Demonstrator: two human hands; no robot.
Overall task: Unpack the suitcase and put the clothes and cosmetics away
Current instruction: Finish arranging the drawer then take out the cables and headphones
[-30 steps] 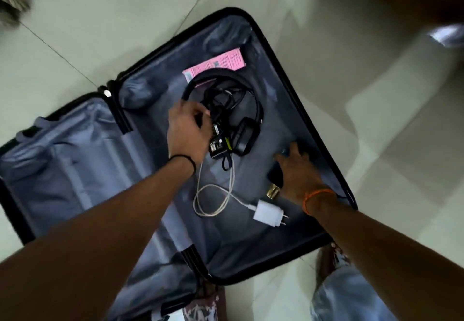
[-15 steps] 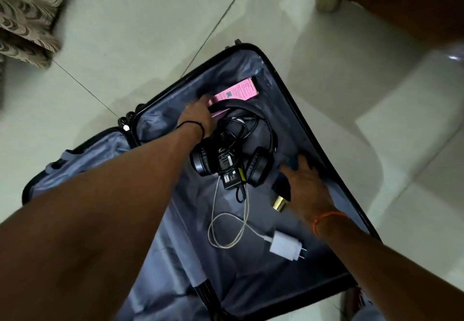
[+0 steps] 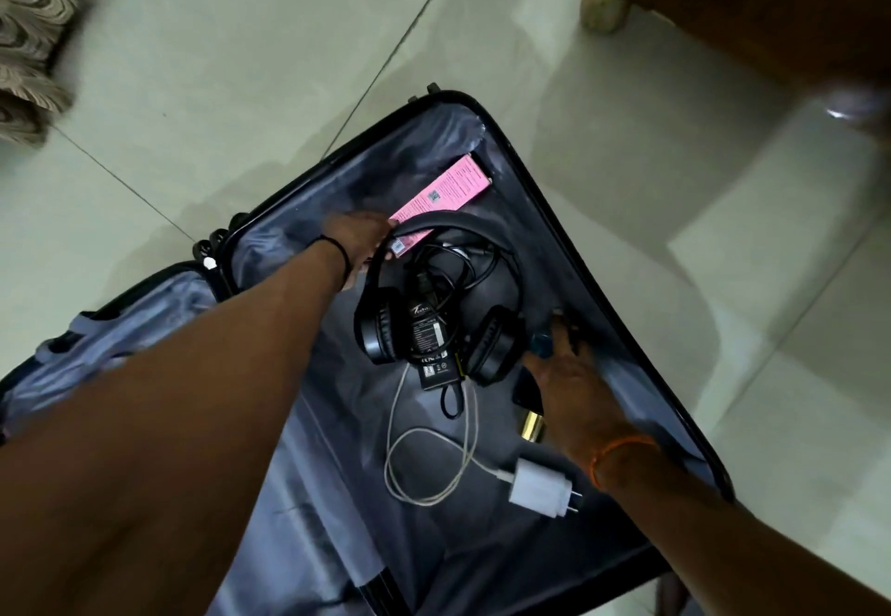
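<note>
In the open grey-lined black suitcase (image 3: 627,326), our left hand (image 3: 359,242) pinches the flat pink cardboard box (image 3: 446,191); our right hand (image 3: 573,389) lies flat, fingers straight, over a dark gold-capped bottle (image 3: 530,415).

My single head-worn camera looks steeply down from above at an open suitcase (image 3: 487,114) lying on a pale tiled floor (image 3: 241,61), wide-angle and close enough that both forearms run in from the bottom edge. The left hand (image 3: 359,244) and right hand (image 3: 569,374) reach forward, away from the lens, into the case. Frame corners catch patterned fabric (image 3: 29,37) top left and dark wooden furniture (image 3: 747,3) top right.
</note>
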